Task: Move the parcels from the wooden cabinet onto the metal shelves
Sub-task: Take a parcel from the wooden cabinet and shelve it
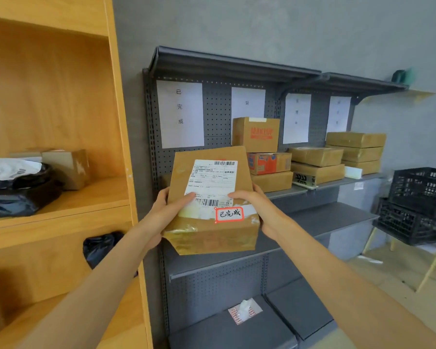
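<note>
I hold a flat brown cardboard parcel (213,235) in both hands, in front of the grey metal shelves (332,220). It bears a white shipping label and a red-framed handwritten sticker. My left hand (169,210) grips its left edge, thumb on the label. My right hand (258,207) grips its right edge. The wooden cabinet (121,122) stands at the left; on its shelf lie a black plastic bag parcel (18,195) with a white bag on top and a small brown box (68,167).
Several cardboard boxes (264,154) are stacked on the upper metal shelf under white paper signs (180,114). Black plastic crates (418,205) stand at the right. Another black bag (101,248) sits in the cabinet's lower compartment. A sticker sheet (244,311) lies on the bottom shelf.
</note>
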`<state>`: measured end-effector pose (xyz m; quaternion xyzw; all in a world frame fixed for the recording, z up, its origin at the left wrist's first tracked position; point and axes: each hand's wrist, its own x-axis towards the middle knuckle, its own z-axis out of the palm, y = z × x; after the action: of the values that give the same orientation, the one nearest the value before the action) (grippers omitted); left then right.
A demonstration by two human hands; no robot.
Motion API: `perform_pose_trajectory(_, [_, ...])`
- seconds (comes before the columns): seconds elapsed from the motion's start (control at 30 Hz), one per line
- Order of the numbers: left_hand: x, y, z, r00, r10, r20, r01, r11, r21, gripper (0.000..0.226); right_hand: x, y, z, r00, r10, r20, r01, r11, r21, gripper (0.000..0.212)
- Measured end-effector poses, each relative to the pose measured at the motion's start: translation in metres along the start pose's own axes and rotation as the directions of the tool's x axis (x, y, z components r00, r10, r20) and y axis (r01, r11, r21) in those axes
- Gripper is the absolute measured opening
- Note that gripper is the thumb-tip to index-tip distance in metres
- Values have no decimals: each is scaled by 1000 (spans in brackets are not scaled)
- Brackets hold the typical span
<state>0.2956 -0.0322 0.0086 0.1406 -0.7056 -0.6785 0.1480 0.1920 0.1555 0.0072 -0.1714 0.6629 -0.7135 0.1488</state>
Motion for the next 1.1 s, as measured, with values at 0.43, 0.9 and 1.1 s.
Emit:
perform_pose_trajectory(0.43, [157,46,19,984,-26,-178,45,993,105,53,186,-36,-26,983,-48,178,52,998,-21,77])
perform_pose_trajectory(0.9, [333,77,-4,942,-149,-301,179,981,76,40,369,-70,-8,973,31,231,-32,999,-1,29])
perform_pose_trajectory(1.1, [361,72,-17,880,-247,-405,301,951,73,50,418,-49,10,942,122,314,-109,992,-60,28])
